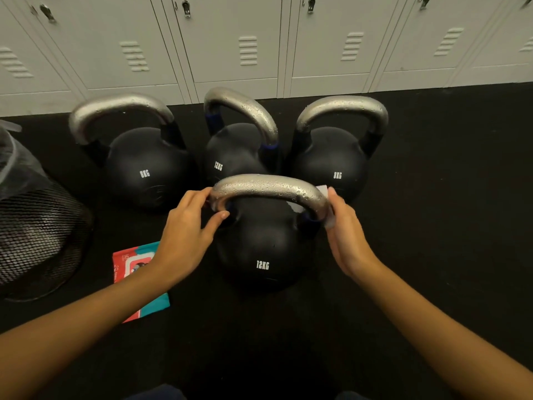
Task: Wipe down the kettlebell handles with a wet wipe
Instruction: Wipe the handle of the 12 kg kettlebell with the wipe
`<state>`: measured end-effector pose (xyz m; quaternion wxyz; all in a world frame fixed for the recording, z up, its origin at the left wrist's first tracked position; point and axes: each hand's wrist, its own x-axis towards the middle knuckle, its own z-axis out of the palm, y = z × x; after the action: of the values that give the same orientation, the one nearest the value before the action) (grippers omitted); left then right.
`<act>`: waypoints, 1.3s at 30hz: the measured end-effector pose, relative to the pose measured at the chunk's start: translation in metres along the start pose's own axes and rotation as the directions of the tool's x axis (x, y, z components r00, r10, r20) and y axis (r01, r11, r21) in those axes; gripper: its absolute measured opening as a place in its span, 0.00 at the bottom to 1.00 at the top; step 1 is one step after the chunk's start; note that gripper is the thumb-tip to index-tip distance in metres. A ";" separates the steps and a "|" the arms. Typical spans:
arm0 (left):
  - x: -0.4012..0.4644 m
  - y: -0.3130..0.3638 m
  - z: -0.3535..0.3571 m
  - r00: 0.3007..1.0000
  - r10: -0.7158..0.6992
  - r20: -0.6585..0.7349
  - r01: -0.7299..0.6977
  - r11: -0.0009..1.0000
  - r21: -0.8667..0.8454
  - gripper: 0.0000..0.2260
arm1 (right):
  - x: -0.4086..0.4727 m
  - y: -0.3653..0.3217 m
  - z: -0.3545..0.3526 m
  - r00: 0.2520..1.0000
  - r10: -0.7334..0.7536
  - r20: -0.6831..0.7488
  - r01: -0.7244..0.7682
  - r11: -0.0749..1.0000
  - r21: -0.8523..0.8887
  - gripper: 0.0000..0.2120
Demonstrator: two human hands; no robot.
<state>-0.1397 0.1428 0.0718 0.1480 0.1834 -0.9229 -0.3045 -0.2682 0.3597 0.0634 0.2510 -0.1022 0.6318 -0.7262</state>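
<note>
On the black rubber floor, the left hand grips the nearest black 12KG kettlebell's droplet-beaded silver handle while the right hand presses a white wet wipe around its right end.

Four black kettlebells stand on the dark floor I look down on: a 12KG one nearest, another 12KG behind, flanked by 8KG bells. A wipes packet and what seems a mesh bin sit left.
</note>
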 end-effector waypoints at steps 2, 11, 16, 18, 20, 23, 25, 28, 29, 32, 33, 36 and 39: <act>0.000 0.000 -0.001 1.000 0.009 0.005 -0.009 1.000 0.005 0.24 | 0.011 -0.008 0.000 0.998 0.057 0.030 -0.057 0.998 -0.005 0.23; 0.001 -0.003 -0.004 0.999 0.049 -0.010 -0.049 0.998 0.031 0.23 | -0.001 0.011 0.002 0.997 0.049 -0.067 -0.049 0.999 -0.002 0.22; 0.002 -0.005 -0.003 0.998 0.053 -0.019 -0.053 0.998 0.043 0.22 | -0.009 0.010 -0.001 0.993 -0.114 -0.040 0.115 0.993 0.028 0.18; 0.003 -0.005 -0.004 0.998 0.053 -0.019 -0.052 0.998 0.042 0.22 | -0.013 0.015 -0.002 0.986 -0.161 -0.044 0.163 0.986 0.037 0.20; 0.004 -0.005 -0.004 0.998 0.050 -0.023 -0.049 0.998 0.039 0.22 | -0.018 0.023 -0.001 0.985 -0.139 -0.100 0.146 0.986 0.075 0.18; 0.007 -0.002 -0.008 1.000 0.019 -0.024 -0.019 0.999 0.028 0.22 | -0.022 0.028 0.005 0.975 -0.040 -0.218 0.065 0.992 0.112 0.15; 0.009 0.001 -0.010 1.000 0.005 -0.010 -0.005 1.000 0.027 0.22 | -0.024 0.025 0.009 0.971 -0.019 -0.237 0.050 0.991 0.125 0.15; 0.012 0.004 -0.013 1.000 -0.008 0.022 0.008 0.999 0.033 0.20 | -0.027 0.015 0.015 0.971 -0.096 -0.220 0.123 0.986 0.116 0.15; 0.013 0.005 -0.014 1.000 -0.014 0.028 0.013 0.999 0.035 0.20 | -0.029 0.012 0.017 0.968 -0.145 -0.204 0.165 0.982 0.087 0.16; 0.014 0.009 -0.016 0.998 -0.045 0.048 0.044 0.998 0.036 0.20 | -0.034 0.013 0.017 0.946 -0.263 -0.189 0.264 0.964 -0.022 0.16; 0.013 0.011 -0.016 0.997 -0.058 0.054 0.056 0.998 0.027 0.20 | -0.035 0.016 0.016 0.938 -0.279 -0.205 0.276 0.960 -0.042 0.17; 0.014 0.018 -0.024 0.989 -0.103 0.106 0.102 0.995 0.014 0.21 | -0.036 0.030 0.014 0.924 -0.294 -0.246 0.281 0.956 -0.089 0.18; 0.020 0.023 -0.041 0.935 -0.163 0.316 0.147 0.986 0.073 0.25 | -0.037 0.042 0.014 0.913 -0.291 -0.286 0.263 0.956 -0.132 0.19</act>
<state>-0.1470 0.1306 0.1208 -0.0330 0.2073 -0.9244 -0.3185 -0.2202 0.3624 0.0319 0.0409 -0.0899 0.6742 -0.7319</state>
